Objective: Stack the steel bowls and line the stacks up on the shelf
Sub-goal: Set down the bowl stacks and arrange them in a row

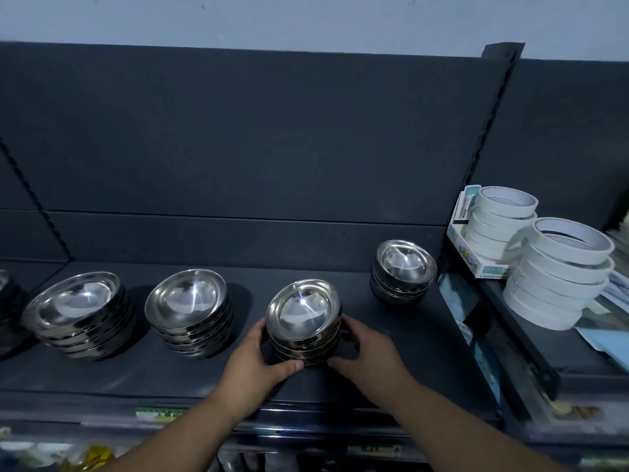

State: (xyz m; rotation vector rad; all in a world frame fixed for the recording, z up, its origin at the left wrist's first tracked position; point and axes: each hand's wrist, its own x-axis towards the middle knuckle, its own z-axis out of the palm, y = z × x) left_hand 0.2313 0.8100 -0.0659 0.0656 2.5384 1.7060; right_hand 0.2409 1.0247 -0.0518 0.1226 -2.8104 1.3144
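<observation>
Both hands, left hand (253,357) and right hand (367,352), grip one bowl stack (303,321) on the shelf (391,352); a careless shove could topple its tilted bowls.

Four stacks of shiny steel bowls on a dark shelf (391,335)

Largest stack (80,315) left, next (190,311), third (303,321) nearer the front edge, smallest (403,270) farther back right; all open-side up.

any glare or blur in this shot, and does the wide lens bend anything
Head view: star-shaped glare sits in the steel bowls, strongest in the stack held between the left hand and right hand; bottom edge is blurred; the shelf upright leans from lens distortion; tape rolls stay fairly sharp.
</observation>
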